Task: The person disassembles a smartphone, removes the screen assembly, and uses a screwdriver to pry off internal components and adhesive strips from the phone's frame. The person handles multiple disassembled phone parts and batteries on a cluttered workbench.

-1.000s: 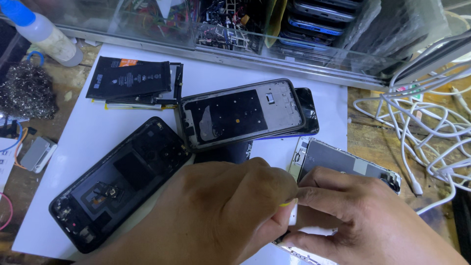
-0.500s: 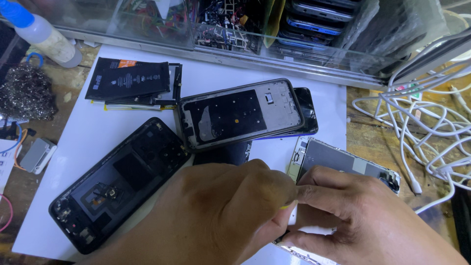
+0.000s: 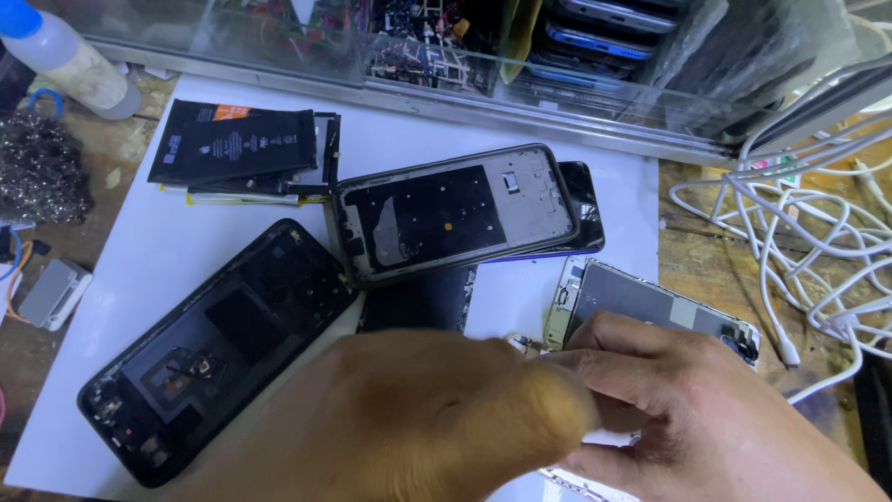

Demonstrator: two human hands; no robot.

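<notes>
Both hands, left hand (image 3: 409, 428) and right hand (image 3: 706, 418), pinch fingers narrowly over the silver phone frame (image 3: 650, 302); a steady, gentle grip seems wise

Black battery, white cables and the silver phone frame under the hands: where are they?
Black battery (image 3: 232, 146), head view, middle of its flat face.
White cables (image 3: 799, 223), head view, tangled loops.
Silver phone frame (image 3: 641, 297), head view, bare metal plate.

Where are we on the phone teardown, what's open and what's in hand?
Looks done: black phone shell lies gutted, a metal mid-frame lies bare, and a battery lies loose on the white mat. In hand: left hand and right hand meet over the silver phone chassis; what they pinch is hidden. Left: that chassis.
</notes>
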